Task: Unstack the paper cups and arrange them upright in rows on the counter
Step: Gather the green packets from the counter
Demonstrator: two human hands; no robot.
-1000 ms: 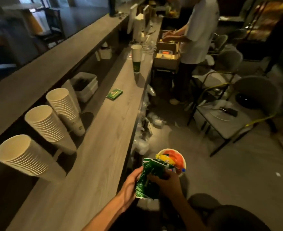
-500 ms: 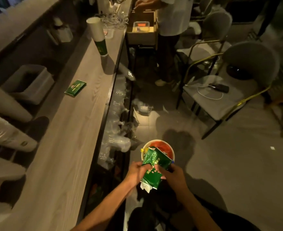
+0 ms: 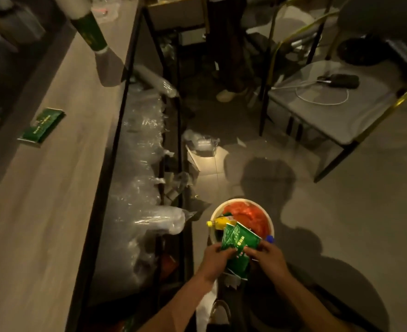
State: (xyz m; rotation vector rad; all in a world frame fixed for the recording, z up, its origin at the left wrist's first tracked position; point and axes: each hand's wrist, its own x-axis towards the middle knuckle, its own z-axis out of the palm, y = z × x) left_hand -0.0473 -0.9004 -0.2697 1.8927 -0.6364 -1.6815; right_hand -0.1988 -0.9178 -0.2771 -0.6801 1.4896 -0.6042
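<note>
My left hand [image 3: 215, 259] and my right hand [image 3: 268, 258] both pinch a crumpled green wrapper [image 3: 239, 243] over a white waste bin [image 3: 270, 220] on the floor. The bin holds red plastic and a yellow bottle [image 3: 219, 222]. A stack of paper cups with a green band [image 3: 90, 32] stands on the wooden counter [image 3: 42, 188] at the upper left. The other cup stacks are out of view.
A flat green packet [image 3: 42, 125] lies on the counter. Clear plastic sleeves [image 3: 145, 164] fill the shelf under the counter edge. A grey chair [image 3: 329, 111] with a cable and dark device stands right. Another person's legs and shoe [image 3: 228, 92] are beyond.
The view has tilted down and right, away from the cup stacks. Both hands have carried the green wrapper lower, closer over the bin.
</note>
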